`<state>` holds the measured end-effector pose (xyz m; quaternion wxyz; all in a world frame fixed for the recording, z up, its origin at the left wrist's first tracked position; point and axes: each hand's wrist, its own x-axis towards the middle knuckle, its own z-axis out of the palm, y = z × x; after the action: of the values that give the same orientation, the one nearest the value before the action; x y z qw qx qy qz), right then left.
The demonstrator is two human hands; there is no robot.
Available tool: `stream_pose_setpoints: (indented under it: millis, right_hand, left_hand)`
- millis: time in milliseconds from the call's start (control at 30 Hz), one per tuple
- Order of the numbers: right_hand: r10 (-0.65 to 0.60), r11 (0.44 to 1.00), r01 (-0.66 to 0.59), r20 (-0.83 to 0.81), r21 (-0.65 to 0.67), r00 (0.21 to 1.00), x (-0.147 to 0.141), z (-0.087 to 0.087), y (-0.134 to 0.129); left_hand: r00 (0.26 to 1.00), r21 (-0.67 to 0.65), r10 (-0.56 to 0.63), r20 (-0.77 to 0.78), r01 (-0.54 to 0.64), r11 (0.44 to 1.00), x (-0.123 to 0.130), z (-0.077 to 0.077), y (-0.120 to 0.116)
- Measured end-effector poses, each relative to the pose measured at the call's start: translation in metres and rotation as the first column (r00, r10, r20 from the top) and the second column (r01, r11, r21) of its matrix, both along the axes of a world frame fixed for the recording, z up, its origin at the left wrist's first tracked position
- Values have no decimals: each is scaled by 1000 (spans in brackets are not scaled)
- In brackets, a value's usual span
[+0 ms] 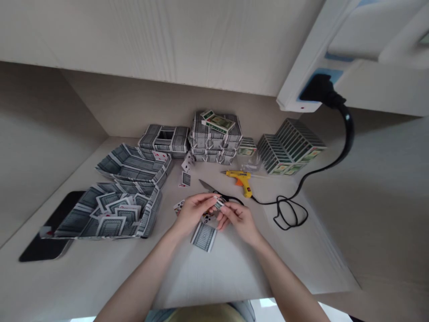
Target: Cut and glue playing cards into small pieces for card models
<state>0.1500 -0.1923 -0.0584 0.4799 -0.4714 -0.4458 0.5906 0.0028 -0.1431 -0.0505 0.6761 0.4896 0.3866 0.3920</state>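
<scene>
Playing-card scrap (219,204) is pinched between our hands, above the middle of the worktop (234,273) and toward its front edge. Our left hand (194,212) is nearly closed on one side of it, and our right hand (238,221) is curled in the same way on the other. Just below them lies a playing card (203,236), back up, with loose cards (179,206) beside our left hand. Black-handled scissors (217,193) lie just beyond our hands, blades pointing left. Past them sit a yellow glue gun (239,181) and its black cable (284,213). Toward the left edge, a tray folded from cards (152,214) holds more cards (115,213). Stacked card boxes (214,138) stand at the back edge, beside a slanted row of card packs (290,145).
</scene>
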Motion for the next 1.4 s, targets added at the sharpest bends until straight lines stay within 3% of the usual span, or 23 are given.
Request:
stream_pose_setpoints:
  millis: [367, 500, 567, 633, 733, 867, 1033, 1100, 1267, 1400]
  right_hand:
    - [10, 998, -14, -74, -54, 997, 5, 4, 1]
    - [-5, 1000, 5, 10, -19, 1000, 3, -3, 2]
    - [-71, 997, 65, 122, 52, 990, 0, -9, 1]
    - [-173, 977, 126, 297, 171, 939, -2, -13, 0]
    - [-319, 918, 113, 543, 379, 777, -3, -18, -3]
    - [-434, 845, 21, 661, 535, 612, -3, -23, -6]
    - [-452, 836, -16, 704, 549, 548, -9, -29, -6]
    - [-459, 832, -11, 700, 555, 547, -10, -29, -6]
    - [-466, 832, 76, 619, 549, 632, -13, -28, -5]
    - [-408, 866, 107, 566, 489, 717, -18, -25, 0]
  left_hand:
    - [992, -9, -120, 29, 120, 993, 1, 3, -2]
    - [997, 39, -72, -28, 73, 997, 3, 1, -2]
    - [999, 40, -10, -42, 12, 999, 4, -1, -1]
    - [997, 36, 60, -49, -58, 998, 5, -3, -1]
    - [990, 44, 128, -66, -125, 991, 7, -6, -2]
    - [983, 105, 156, -99, -145, 984, 9, -8, -5]
    - [965, 309, 212, -156, -156, 938, 6, -6, -6]
    - [969, 328, 195, -150, -138, 935, 5, -5, -5]
    - [990, 86, 140, -6, -139, 987, 8, -7, -5]
    - [958, -172, 213, 190, -181, 968, 9, -8, -3]
